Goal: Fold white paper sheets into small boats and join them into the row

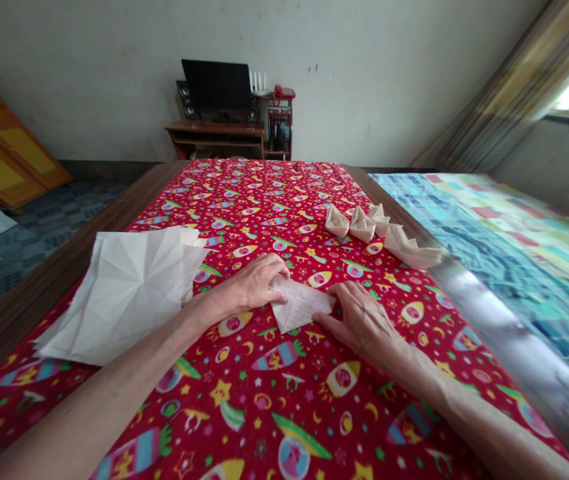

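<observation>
A small piece of folded white paper lies on the red patterned cloth between my hands, one corner pointing toward me. My left hand pinches its left edge, thumb over the paper and fingers curled at the far side. On the right corner, my right hand grips the same paper between thumb and bent fingers. Left of my left forearm rests a stack of creased white paper sheets. Beyond my right hand stand several folded paper boat-like shapes, with a nested row of them nearest the table edge.
The red cloth covers a long table with brown wooden edges. A bed with a checked cover adjoins on the right. At the far wall are a monitor on a desk and a red telephone. A wooden cabinet stands left.
</observation>
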Available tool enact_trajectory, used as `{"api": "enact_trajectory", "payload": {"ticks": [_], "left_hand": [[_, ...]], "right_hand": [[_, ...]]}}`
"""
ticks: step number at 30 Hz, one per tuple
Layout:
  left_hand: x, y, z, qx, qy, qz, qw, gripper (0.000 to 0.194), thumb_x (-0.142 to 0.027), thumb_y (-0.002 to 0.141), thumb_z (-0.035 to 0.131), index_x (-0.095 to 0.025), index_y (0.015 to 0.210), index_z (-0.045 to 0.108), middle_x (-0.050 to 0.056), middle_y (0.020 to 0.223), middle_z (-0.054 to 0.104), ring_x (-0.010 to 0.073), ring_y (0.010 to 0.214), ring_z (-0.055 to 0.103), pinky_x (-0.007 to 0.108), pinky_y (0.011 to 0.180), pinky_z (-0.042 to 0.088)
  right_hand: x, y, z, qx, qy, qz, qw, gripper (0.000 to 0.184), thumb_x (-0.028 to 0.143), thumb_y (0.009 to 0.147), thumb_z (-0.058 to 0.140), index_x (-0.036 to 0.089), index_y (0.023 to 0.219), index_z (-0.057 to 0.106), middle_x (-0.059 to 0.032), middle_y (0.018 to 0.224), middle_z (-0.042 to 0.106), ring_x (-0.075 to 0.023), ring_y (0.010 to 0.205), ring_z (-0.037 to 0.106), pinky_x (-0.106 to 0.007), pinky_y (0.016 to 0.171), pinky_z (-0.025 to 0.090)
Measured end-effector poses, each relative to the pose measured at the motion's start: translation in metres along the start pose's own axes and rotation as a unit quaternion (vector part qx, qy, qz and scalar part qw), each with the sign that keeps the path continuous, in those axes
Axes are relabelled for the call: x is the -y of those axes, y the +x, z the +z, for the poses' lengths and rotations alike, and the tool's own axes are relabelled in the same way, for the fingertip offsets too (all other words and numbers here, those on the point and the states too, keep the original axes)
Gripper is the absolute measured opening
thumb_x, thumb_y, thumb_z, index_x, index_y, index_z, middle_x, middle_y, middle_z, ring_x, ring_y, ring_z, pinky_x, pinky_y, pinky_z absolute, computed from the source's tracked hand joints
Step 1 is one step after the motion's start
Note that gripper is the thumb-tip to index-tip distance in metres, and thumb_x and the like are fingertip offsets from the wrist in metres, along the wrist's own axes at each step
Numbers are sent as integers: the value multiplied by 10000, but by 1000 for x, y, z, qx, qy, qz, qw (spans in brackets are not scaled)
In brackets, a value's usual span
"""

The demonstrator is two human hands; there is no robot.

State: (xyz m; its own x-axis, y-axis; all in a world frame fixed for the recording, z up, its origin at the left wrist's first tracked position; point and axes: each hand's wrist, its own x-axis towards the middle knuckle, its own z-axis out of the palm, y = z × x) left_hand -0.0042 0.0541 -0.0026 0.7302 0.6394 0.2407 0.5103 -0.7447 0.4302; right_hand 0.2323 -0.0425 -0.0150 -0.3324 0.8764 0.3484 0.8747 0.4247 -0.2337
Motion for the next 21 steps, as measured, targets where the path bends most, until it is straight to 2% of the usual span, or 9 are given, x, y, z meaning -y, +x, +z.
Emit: {"api": "enact_trajectory", "payload": {"ticks": [8,12,15,19,21], "left_hand": [[-2,-3,2,-31,-18,6,999,274,-153,666,749,-181,850,547,34,954,579,192,949,556,312,851,459],[-5,-1,3,-26,-20,-47,998,314,-164,648,741,-183,897,550,23,923,606,191,877,574,308,785,461],[-6,0,0,-13,-48,-89,995,354,-173,639,728,-185,956,571,7,918,628,167,807,581,266,713,445],[-2,-4,-5,21,-59,-115,991,126,-232,667,685,-175,764,629,-36,695,591,118,634,526,208,568,364],[-1,-9,-6,22,-66,-135,988,110,-272,697,656,-169,677,625,-44,614,561,105,579,502,200,528,333]], "right_hand": [[9,0,-2,-36,60,-7,998,120,300,867,577,199,915,534,-64,883,520,-207,816,491,-328,692,433],[6,3,1,-27,56,5,998,146,322,826,628,197,806,556,-48,821,518,-195,775,490,-305,655,412],[1,8,5,-12,95,16,995,157,318,799,649,195,756,563,-21,769,543,-162,710,506,-268,609,386],[-2,20,4,29,157,39,986,104,220,796,614,186,703,582,10,702,573,-119,629,515,-230,561,353],[-4,28,3,31,169,31,985,116,196,801,589,182,686,581,11,688,567,-114,623,510,-225,560,352]]}}
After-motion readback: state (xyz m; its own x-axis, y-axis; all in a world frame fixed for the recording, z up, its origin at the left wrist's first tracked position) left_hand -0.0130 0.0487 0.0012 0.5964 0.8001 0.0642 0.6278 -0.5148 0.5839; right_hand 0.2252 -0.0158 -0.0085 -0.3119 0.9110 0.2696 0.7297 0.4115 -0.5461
